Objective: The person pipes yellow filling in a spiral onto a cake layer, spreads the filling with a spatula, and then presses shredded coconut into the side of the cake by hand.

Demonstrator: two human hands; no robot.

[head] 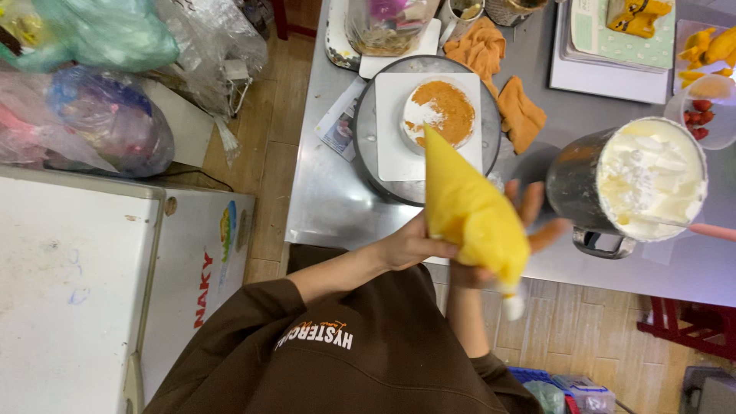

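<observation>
In the head view, a yellow piping bag (474, 215) is held over the near edge of a steel table (322, 207), its pointed end aimed up toward the turntable and its white twisted end (514, 305) hanging down past the table's edge. The left hand (414, 244) is closed around the bag's lower left side. The right hand (529, 222) is seen behind and under the bag, fingers spread and partly hidden by it; the bag is cradled in it, though how tightly cannot be told.

Just beyond the bag's tip, a round metal turntable (368, 146) is seen, with a white square board (391, 153) laid on it and a small round cake (439, 113) on the board, its top brown with a white patch at the left. To the right of the hands, a metal bowl of white cream (650, 180) stands near the table's front edge, with a pink-handled tool (709, 230) resting in it. Orange cloths (498, 77) lie between the turntable and a white tray (606, 73) at the far side.

Bare steel is left open at the table's near left corner. Left of the table, a strip of wooden floor (268, 153) runs between it and a white chest (77, 284), on which plastic bags (100, 84) are piled.
</observation>
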